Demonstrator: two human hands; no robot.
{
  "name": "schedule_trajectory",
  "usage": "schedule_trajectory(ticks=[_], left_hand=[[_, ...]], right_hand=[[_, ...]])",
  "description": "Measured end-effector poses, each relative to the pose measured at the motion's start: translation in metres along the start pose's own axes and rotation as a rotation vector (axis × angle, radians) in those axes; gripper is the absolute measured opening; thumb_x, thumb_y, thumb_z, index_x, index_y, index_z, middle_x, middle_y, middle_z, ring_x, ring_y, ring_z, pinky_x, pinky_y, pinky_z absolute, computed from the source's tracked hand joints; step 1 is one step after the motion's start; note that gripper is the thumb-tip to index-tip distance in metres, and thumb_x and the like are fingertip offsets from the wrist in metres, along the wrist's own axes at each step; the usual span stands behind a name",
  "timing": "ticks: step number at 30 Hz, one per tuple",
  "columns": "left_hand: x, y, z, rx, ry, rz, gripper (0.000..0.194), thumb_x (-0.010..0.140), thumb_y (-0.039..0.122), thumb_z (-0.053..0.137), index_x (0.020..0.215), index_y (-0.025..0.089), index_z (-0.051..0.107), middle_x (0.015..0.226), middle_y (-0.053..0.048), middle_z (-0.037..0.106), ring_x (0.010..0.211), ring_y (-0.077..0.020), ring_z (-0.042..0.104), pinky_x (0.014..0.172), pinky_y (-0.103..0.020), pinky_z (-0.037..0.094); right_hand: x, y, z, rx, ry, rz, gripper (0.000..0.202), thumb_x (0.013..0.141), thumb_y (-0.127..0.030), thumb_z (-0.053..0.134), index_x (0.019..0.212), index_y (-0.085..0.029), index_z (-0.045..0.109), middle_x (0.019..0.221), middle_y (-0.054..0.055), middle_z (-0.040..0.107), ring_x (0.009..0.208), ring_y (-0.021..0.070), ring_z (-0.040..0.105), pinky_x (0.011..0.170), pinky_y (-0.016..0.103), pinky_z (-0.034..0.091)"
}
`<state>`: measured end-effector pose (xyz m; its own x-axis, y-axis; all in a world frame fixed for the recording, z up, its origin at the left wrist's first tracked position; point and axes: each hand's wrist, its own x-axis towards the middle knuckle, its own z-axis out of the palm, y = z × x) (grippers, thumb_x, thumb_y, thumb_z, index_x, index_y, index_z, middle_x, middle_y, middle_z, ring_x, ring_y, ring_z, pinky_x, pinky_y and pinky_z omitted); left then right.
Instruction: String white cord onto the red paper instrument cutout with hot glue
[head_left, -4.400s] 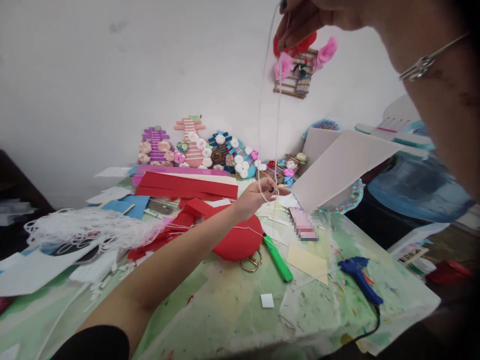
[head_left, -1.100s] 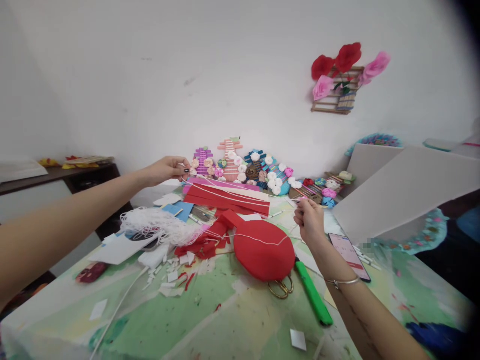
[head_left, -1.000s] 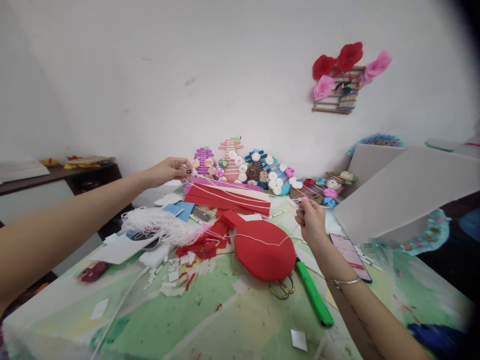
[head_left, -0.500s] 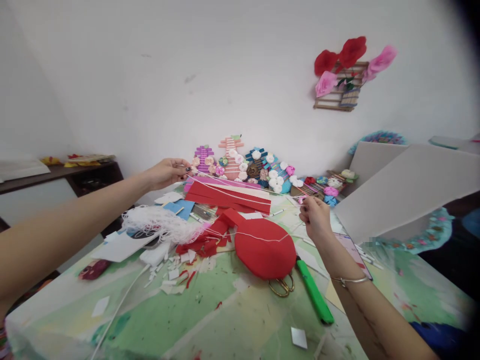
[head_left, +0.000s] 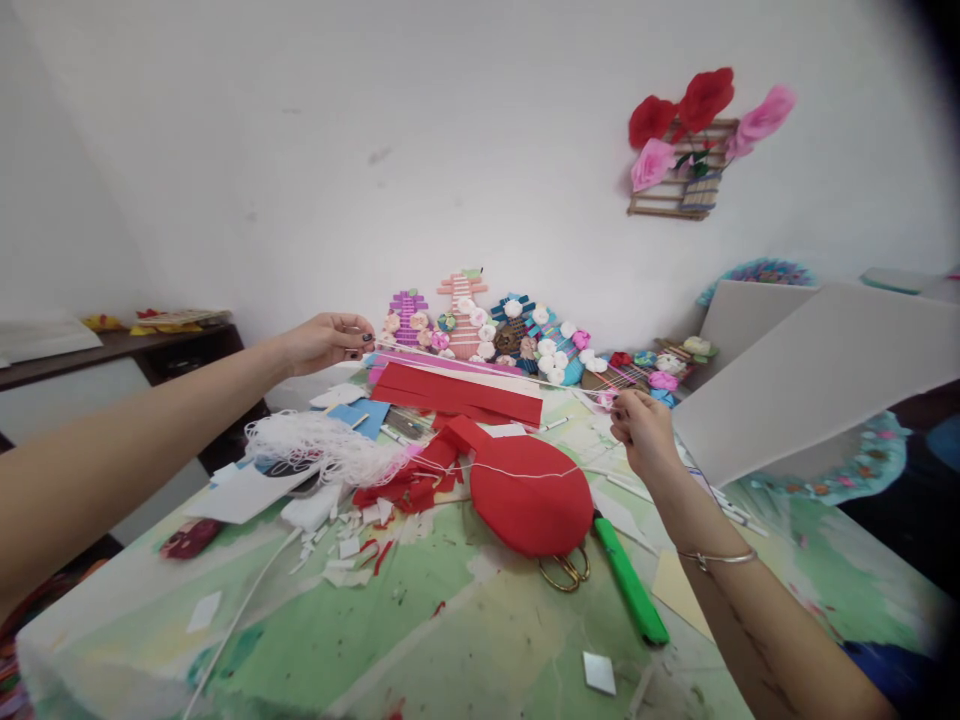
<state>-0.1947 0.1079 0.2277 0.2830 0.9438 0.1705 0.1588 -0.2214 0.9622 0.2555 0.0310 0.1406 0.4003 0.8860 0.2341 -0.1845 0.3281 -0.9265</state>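
A white string is stretched in the air between my two hands above the table. My left hand pinches one end with the fingertips, over the far left of the pile. At the other end my right hand has its fingers closed round the string. A thinner strand runs from my right hand down across a round red paper piece towards a loose white bundle of string. Below the red piece show the gold handles of scissors, their blades hidden.
A green utility knife lies right of the red piece. Red paper strips and paper scraps cover the middle. Decorated crafts lean along the wall; large grey boards stand at right. A white cable crosses the front left.
My hands have drawn slightly apart, the right one moving right and the left one a little left. The sagging strands between them are now pulled straight and close together.
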Motion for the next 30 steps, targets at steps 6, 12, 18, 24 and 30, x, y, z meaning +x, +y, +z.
schedule_trajectory(ticks=[6,12,18,24,30], left_hand=[[-0.001,0.001,-0.004,0.044,-0.029,0.013,0.019,0.062,0.016,0.077,0.077,0.013,0.065,0.070,-0.004,0.063,0.067,-0.0121,0.057,0.064,-0.025,0.046],[-0.003,0.005,-0.010,0.066,-0.003,0.012,0.025,0.058,0.017,0.080,0.077,0.011,0.065,0.072,-0.006,0.066,0.069,-0.0146,0.061,0.071,-0.029,0.050],[0.000,0.007,-0.021,0.122,0.119,0.017,0.026,0.053,0.017,0.083,0.074,0.010,0.069,0.073,-0.009,0.069,0.069,-0.0163,0.062,0.082,-0.037,0.051],[0.000,0.012,-0.028,0.176,0.250,0.029,0.028,0.045,0.015,0.084,0.069,0.010,0.070,0.073,-0.010,0.070,0.075,-0.0205,0.065,0.102,-0.051,0.037],[-0.006,0.025,-0.026,0.176,0.277,0.060,0.025,0.048,0.012,0.083,0.070,0.009,0.070,0.073,-0.009,0.070,0.074,-0.0199,0.066,0.105,-0.053,0.034]], right_hand=[[-0.001,-0.004,-0.007,0.007,-0.051,0.003,0.022,0.055,-0.015,0.060,0.049,-0.018,0.039,0.045,-0.008,0.033,0.038,0.0013,0.023,0.034,0.016,0.016],[-0.004,-0.009,-0.010,0.020,-0.124,0.005,0.021,0.056,-0.017,0.061,0.052,-0.018,0.040,0.046,-0.009,0.031,0.040,0.0018,0.022,0.038,0.017,0.018],[-0.002,-0.006,-0.015,-0.063,-0.206,0.000,0.012,0.056,-0.017,0.059,0.061,-0.018,0.049,0.046,-0.007,0.035,0.041,0.0049,0.030,0.041,0.020,0.022],[0.005,-0.002,-0.023,-0.241,-0.297,0.000,0.006,0.056,-0.016,0.058,0.061,-0.018,0.054,0.050,-0.002,0.051,0.046,0.0089,0.041,0.042,0.022,0.025],[0.007,-0.005,-0.026,-0.414,-0.374,-0.031,0.002,0.057,-0.015,0.059,0.056,-0.016,0.058,0.051,-0.001,0.055,0.046,0.0086,0.040,0.043,0.022,0.026]])
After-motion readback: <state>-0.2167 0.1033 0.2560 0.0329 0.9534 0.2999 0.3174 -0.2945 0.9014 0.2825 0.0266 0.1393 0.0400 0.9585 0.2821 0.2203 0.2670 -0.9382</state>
